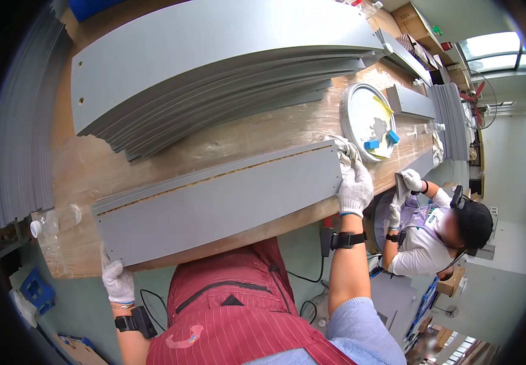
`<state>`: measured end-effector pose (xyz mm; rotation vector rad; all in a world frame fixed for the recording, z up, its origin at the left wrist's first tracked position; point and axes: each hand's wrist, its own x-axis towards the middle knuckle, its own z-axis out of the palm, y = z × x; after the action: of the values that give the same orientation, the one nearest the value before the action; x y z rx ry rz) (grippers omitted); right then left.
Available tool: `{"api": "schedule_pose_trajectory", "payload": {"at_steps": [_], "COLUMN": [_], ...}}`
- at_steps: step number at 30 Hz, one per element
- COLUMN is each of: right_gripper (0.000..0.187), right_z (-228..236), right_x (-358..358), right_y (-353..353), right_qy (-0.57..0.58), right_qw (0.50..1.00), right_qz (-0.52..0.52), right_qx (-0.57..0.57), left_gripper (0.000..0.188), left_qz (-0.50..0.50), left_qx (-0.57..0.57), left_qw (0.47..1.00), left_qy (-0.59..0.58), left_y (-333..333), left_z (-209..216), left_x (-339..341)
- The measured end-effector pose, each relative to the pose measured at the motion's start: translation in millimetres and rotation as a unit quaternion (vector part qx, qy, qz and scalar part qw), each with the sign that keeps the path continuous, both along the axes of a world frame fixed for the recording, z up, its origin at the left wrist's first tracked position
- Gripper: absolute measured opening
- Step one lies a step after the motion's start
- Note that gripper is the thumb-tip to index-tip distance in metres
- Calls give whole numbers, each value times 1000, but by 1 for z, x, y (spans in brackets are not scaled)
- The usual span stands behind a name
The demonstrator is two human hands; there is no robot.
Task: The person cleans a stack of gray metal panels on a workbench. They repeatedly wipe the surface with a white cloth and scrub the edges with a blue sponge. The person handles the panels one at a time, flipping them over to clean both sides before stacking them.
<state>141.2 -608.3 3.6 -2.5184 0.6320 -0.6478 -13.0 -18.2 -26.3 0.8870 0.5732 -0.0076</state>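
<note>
A long grey panel [226,204] lies flat near the table's front edge. Along its far side runs a narrow groove of bare brown board, and small holes dot its ends. Further grey board shows just behind that side. My gloved left hand [118,281] grips the near left corner, thumb up along the end. At the right end, my gloved right hand [355,190] is closed around the panel's edge; its fingertips are partly hidden. Bunched white cloth [346,148] sits by those fingers, and I cannot tell whether they hold it too.
Behind the panel rises a stack of larger grey panels [214,48]. A round tub [348,121] with blue blocks [372,145] on top stands at right. At left are a clear bottle [59,220] and more stacked panels [22,121]. A co-worker [427,231] handles a board at right.
</note>
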Motion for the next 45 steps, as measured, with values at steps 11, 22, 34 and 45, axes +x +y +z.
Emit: {"api": "schedule_pose_trajectory", "payload": {"at_steps": [11,22,34,45], "right_gripper": [46,37,35,31], "right_z": [49,-38,104,57], "right_x": [132,-2,-47,1], "right_y": [-25,-77,-45,231], "right_qy": [166,215,1,130], "right_qw": [909,936,872,945], "right_qz": [40,262,163,297], "right_qx": [379,-95,462,-39], "left_gripper": [69,79,90,58], "left_qz": [143,160,176,-46], "left_qx": [-10,-9,271,129], "left_qw": [990,987,944,990], "left_qy": [7,16,64,-38], "left_y": [-10,-34,99,97], "left_z": [-15,19,40,62], "left_x": [-12,13,67,72]}}
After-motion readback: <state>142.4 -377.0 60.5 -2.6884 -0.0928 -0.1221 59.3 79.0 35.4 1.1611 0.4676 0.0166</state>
